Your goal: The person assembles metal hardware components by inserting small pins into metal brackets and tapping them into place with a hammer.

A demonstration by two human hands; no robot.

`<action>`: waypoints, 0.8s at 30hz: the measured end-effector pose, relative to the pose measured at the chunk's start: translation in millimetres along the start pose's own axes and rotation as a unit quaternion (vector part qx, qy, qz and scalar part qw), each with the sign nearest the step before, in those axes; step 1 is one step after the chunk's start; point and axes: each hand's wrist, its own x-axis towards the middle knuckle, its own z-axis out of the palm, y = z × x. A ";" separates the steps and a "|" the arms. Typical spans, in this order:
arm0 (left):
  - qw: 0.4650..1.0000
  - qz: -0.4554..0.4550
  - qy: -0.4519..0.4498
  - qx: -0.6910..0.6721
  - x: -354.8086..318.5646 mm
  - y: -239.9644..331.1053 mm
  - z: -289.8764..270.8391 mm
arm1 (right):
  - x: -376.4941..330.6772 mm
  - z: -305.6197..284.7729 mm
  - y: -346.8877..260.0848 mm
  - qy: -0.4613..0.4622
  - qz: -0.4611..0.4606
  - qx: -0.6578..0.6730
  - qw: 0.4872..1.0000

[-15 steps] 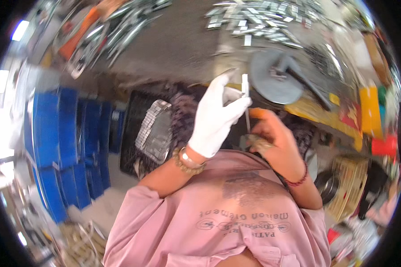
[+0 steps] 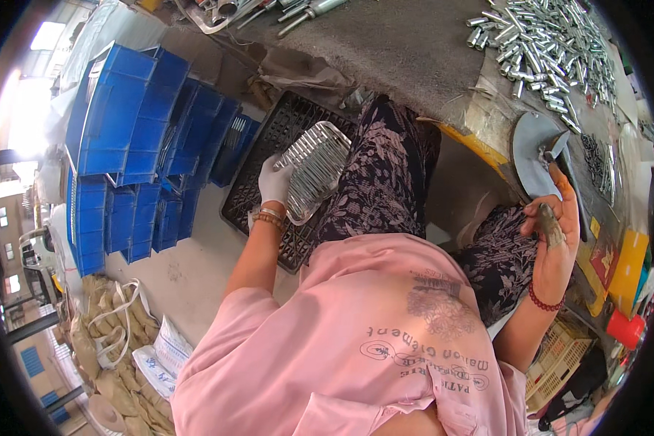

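Note:
My left hand (image 2: 275,182), in a white glove, is at the near-left edge of a shiny metal tray (image 2: 298,215) of slim metal rods (image 2: 315,166). Its fingers look drawn together over the rods; whatever they hold is too small to make out. The tray lies on a black plastic crate (image 2: 234,207) beside my left leg. My bare right hand (image 2: 559,225) is raised at the right, its fingers apart and nothing visible in them. An orange cover sits on its index finger, a worn grey one on its thumb. That index fingertip overlaps a grey round plate (image 2: 528,156) with a fixture on it.
Blue stacked bins (image 2: 116,138) stand at the left, some with rods inside. Many short metal tubes (image 2: 548,54) are heaped on the workbench (image 2: 407,51), with longer rod-like parts (image 2: 309,14) at its far edge. Sacks (image 2: 116,349) lie at lower left, a yellow crate (image 2: 559,363) at lower right.
My left hand has gone from in front of my chest, where it held a small metal piece, left to the tray. My right hand has moved right to the round plate. The view has turned.

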 end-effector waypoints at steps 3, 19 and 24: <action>1.000 0.011 -0.006 0.006 3.1 -10.0 6.9 | 1.0 -2.0 -4.4 -0.001 0.016 0.005 1.000; 0.969 0.096 0.035 0.226 4.7 9.7 4.1 | 2.5 4.3 -15.7 0.008 0.063 0.024 0.998; 0.961 0.167 0.143 0.166 1.7 108.7 -9.9 | -2.5 -5.0 -11.4 -0.005 0.074 0.090 0.993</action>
